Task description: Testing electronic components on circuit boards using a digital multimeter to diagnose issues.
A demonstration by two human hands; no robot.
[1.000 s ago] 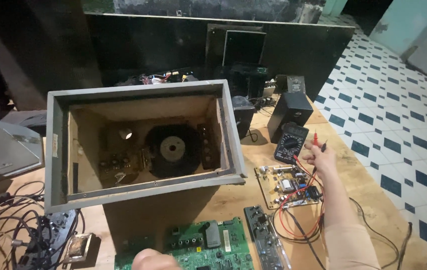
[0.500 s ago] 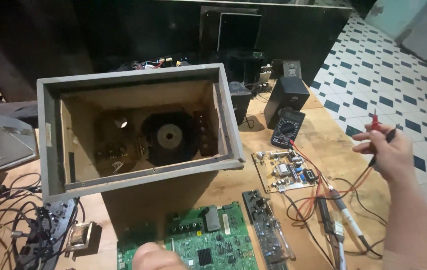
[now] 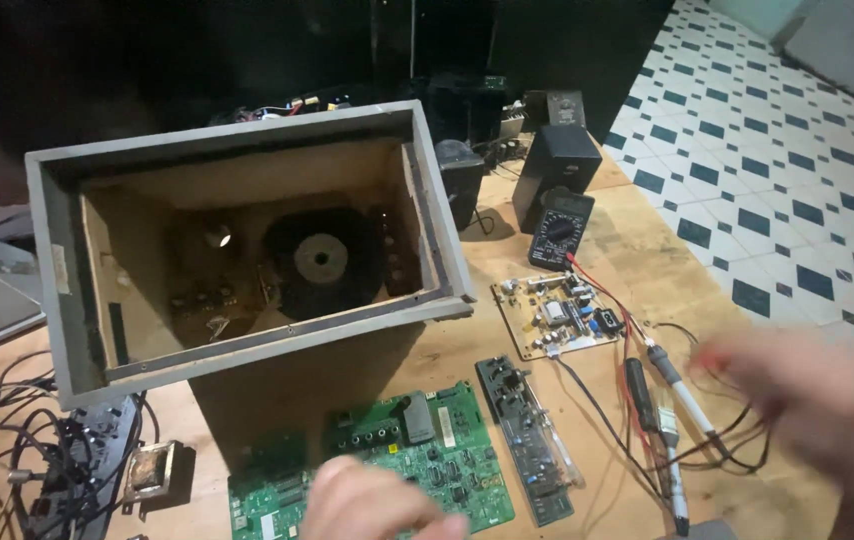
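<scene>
My left hand (image 3: 377,505) lies low at the bottom edge, palm down on a green circuit board (image 3: 437,440), with nothing seen in it. My right hand (image 3: 797,385) is a blur over the table's right side, above a loop of thin black wires (image 3: 737,450). A red smear shows at its left edge, and its grip cannot be made out. Two long probe-like tools (image 3: 662,400) lie left of it. A black multimeter (image 3: 559,228) and a small pale circuit board (image 3: 557,315) sit farther back.
A big open wooden speaker box (image 3: 57,290) lies on its side, a round speaker magnet (image 3: 319,258) inside. A narrow dark board (image 3: 527,440) lies beside the green one. There is a transformer (image 3: 152,470) and tangled cables at the left, black speakers (image 3: 557,160) behind, and tiled floor to the right.
My right hand has swung from the multimeter and small board down toward the table's near right edge and is now blurred. The view has shifted closer. My left hand stays on the green board.
</scene>
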